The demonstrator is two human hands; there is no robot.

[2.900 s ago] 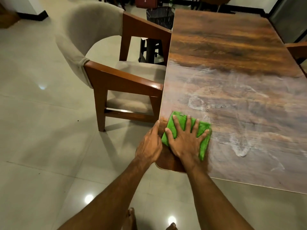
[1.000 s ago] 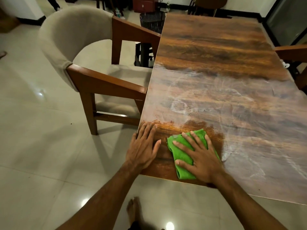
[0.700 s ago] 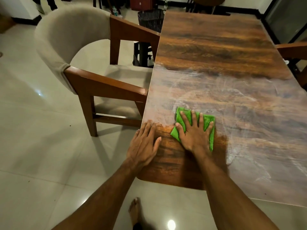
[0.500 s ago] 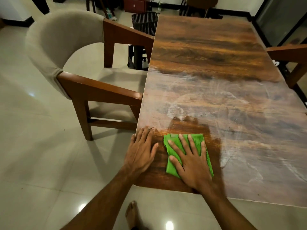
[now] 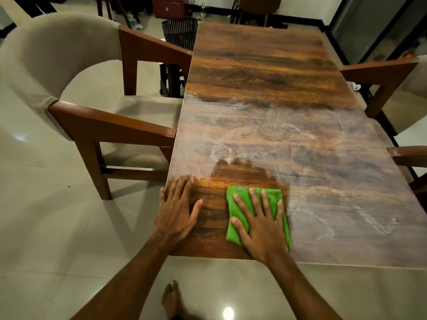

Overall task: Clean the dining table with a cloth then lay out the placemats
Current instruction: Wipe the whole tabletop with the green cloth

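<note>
Table wipe, lower centre of frame: green cloth (image 5: 273, 197) is pressed flat under the right hand (image 5: 261, 225) near the table's (image 5: 265, 77) near edge.

The right hand is laid palm down with fingers straight and spread, so the folded cloth is covered except at its top, left and right borders. The left hand (image 5: 176, 211) is set flat on bare wood at the table's near left corner, fingers straight, apart from the cloth and holding nothing. A dark, clean patch of wood is seen around both hands; a whitish smeared film is seen across the middle and right of the tabletop, and the far end is dark again. A padded wooden armchair (image 5: 57, 54) is drawn up at the table's left side, and a second chair (image 5: 381, 72) is partly seen at the right edge. A dark slatted bin (image 5: 180, 33) is noted at upper centre, on the tiled floor (image 5: 46, 227). A bare foot (image 5: 172, 299) is seen at the bottom.
</note>
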